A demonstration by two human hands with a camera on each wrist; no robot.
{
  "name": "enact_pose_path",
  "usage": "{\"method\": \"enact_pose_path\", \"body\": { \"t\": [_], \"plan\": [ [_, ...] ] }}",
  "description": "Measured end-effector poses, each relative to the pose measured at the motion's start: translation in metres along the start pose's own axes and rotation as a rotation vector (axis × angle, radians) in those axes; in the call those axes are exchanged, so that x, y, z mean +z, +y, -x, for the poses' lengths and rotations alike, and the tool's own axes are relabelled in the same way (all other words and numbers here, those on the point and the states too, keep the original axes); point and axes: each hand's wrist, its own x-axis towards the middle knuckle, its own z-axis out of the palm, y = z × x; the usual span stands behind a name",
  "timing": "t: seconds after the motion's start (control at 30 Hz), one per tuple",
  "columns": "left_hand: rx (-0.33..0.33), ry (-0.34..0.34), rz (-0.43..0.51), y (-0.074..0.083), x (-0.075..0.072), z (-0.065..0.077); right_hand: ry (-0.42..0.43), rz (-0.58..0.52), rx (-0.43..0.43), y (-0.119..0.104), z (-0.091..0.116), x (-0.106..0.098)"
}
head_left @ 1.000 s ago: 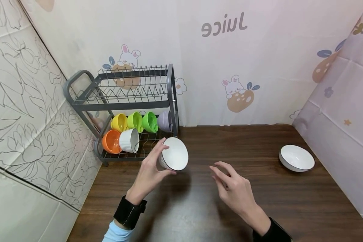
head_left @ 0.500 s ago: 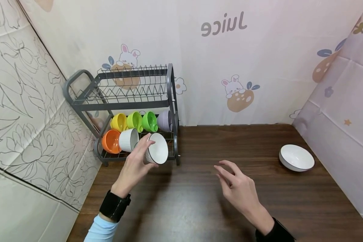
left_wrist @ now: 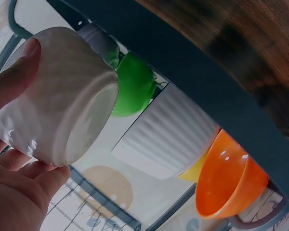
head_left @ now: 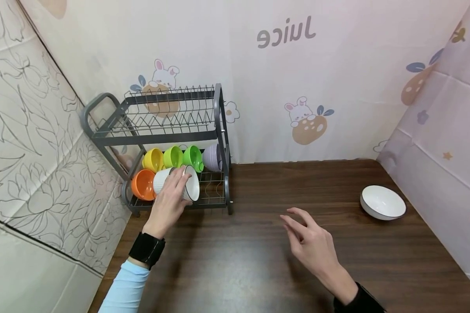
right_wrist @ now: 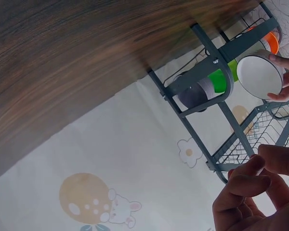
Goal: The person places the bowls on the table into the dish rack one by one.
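My left hand (head_left: 167, 205) grips a white bowl (head_left: 193, 186) with a thin dark rim, thumb on one side and fingers on the other. The bowl is tipped on its side, opening to the right, at the front of the rack's lower shelf. In the left wrist view its dimpled outside faces a ribbed white bowl (left_wrist: 168, 130), with a gap between them. An orange bowl (head_left: 142, 185) lies at the left end of that row. Over the table, my right hand (head_left: 314, 245) hovers with loosely bent fingers and holds nothing.
The two-tier dark grey dish rack (head_left: 156, 139) stands at the back left. Behind the front row sit a yellow bowl (head_left: 153, 160), a lime bowl (head_left: 173, 156), a green bowl (head_left: 193, 158) and lilac bowls (head_left: 211, 157). Another white bowl (head_left: 383, 202) rests upright on the table's right.
My left hand has carried the white bowl leftward to the rack's lower shelf, up near the ribbed bowl. My right hand has shifted slightly right and down.
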Motion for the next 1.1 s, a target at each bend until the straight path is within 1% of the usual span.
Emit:
{"method": "enact_pose_path", "body": {
  "t": [0.13, 0.27, 0.43, 0.53, 0.67, 0.8, 0.93, 1.1],
  "plan": [
    [0.000, -0.016, -0.025, -0.007, 0.005, -0.005, -0.015, -0.003, 0.022, -0.001, 0.001, -0.001],
    [0.037, -0.036, -0.051, -0.017, 0.006, -0.007, -0.039, -0.017, 0.055, -0.003, 0.004, -0.002],
    [0.069, -0.088, -0.100, -0.026, 0.004, -0.011, -0.053, -0.027, 0.076, -0.003, 0.006, -0.002],
    [0.068, -0.122, -0.129, -0.027, 0.003, -0.016, -0.052, -0.030, 0.079, -0.003, 0.006, -0.003],
    [0.067, -0.150, -0.164, -0.026, 0.002, -0.023, -0.052, -0.027, 0.086, -0.002, 0.006, -0.003],
    [0.086, -0.171, -0.210, -0.027, 0.004, -0.026, -0.050, -0.032, 0.091, -0.002, 0.006, -0.003],
    [0.120, -0.175, -0.271, -0.028, 0.009, -0.025, -0.051, -0.036, 0.099, -0.004, 0.007, -0.002],
    [0.141, -0.162, -0.333, -0.029, 0.015, -0.027, -0.063, -0.043, 0.100, -0.007, 0.009, 0.000]
  ]
}}
